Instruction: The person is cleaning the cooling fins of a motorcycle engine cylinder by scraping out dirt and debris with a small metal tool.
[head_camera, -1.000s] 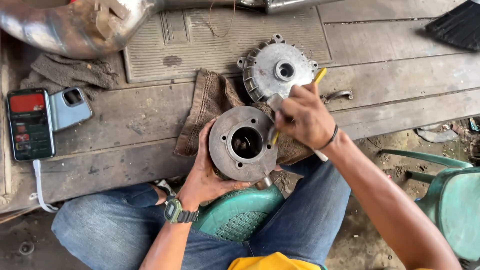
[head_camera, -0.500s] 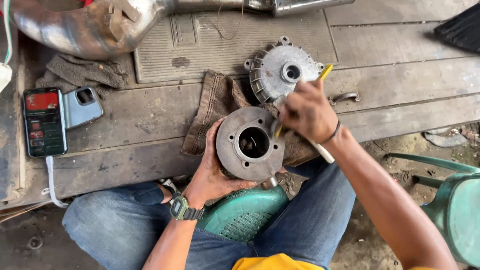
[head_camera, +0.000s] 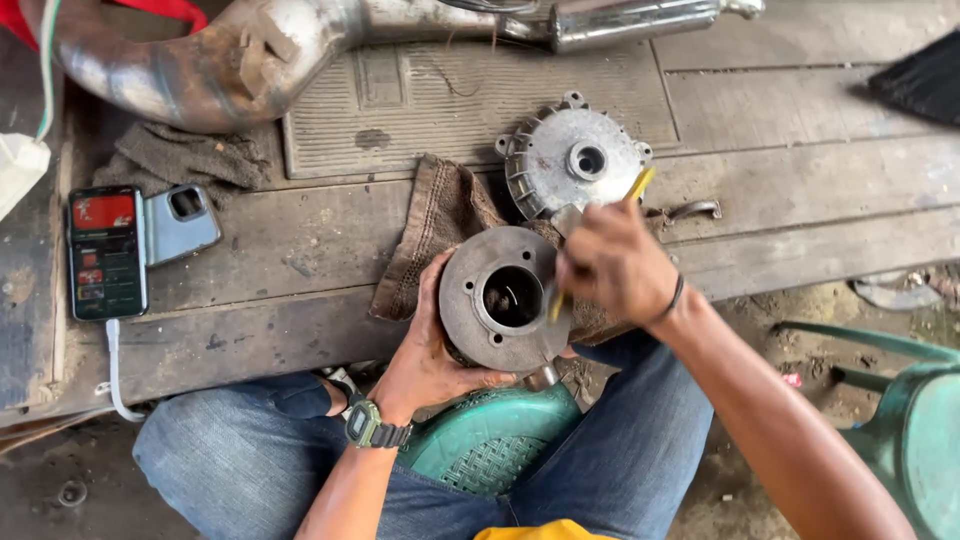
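Note:
My left hand (head_camera: 425, 352) grips a round grey metal engine cylinder (head_camera: 497, 299) from its left and underside, its bore facing up, above my lap. My right hand (head_camera: 617, 262) holds a thin yellow-handled tool (head_camera: 639, 184) whose lower end rests on the cylinder's right rim. Just behind the cylinder a finned silver metal cover (head_camera: 572, 165) with a centre hole lies on a brown rag (head_camera: 440, 220) on the wooden platform.
A chrome exhaust pipe (head_camera: 230, 60) runs along the back over a ribbed rubber mat (head_camera: 450, 100). At the left lie a phone (head_camera: 105, 250) with a cable and a phone case (head_camera: 182, 222). Green plastic stools stand beneath me (head_camera: 490, 440) and at the right (head_camera: 920, 440).
The view has shifted slightly, so everything sits a little further right. My right hand has moved the yellow tool down along the cylinder's right rim; the left hand keeps its grip.

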